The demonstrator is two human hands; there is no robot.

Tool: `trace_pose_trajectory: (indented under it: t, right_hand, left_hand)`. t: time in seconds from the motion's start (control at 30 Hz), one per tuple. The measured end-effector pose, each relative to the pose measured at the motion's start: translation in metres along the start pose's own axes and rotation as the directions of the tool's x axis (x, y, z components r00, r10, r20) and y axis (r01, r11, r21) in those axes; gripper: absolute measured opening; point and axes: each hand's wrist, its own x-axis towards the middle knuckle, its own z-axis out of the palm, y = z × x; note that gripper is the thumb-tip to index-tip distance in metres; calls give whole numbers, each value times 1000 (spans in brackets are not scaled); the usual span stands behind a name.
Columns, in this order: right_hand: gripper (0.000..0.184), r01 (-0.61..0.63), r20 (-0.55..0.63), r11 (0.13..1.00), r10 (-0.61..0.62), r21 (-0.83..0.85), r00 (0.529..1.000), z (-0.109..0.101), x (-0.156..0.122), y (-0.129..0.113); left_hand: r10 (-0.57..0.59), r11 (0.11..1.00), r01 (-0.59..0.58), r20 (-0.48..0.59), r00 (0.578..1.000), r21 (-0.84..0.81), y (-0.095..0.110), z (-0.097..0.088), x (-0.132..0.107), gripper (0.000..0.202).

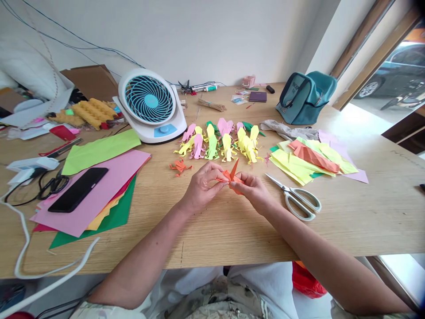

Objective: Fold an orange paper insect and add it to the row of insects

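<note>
Both my hands meet over the middle of the wooden table [232, 226], pinching a partly folded orange paper piece [231, 175] with a point sticking up. My left hand [203, 185] grips its left side with closed fingers. My right hand [253, 191] holds its right side, fingers pinched. Just beyond lies a finished orange origami figure [179, 167] and a row of several folded figures [222, 142] in pink, yellow and green. White-handled scissors [299, 197] lie right of my right hand.
A stack of coloured paper sheets [99, 195] with a black phone [78, 189] on it lies at the left. More cut paper [308, 159] sits at the right. A small white-and-blue fan [151, 106], a teal bag [303, 97] and cables stand farther back.
</note>
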Motion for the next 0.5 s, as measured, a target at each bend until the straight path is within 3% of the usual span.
trace_pose_trajectory:
  t: [0.27, 0.37, 0.5]
  right_hand:
    - [40, -123, 50, 970, 115, 208, 992, 6, -4, -9]
    - [39, -107, 35, 975, 102, 194, 994, 4, -5, -8]
    - [35, 64, -49, 997, -66, -42, 997, 1, -5, -5]
  left_hand:
    - [101, 994, -99, 74, 992, -38, -8, -3, -2, 8]
    - [14, 998, -7, 107, 994, -66, -4, -3, -4, 8]
    - [-216, 925, 267, 207, 954, -269, 6, -3, -4, 30]
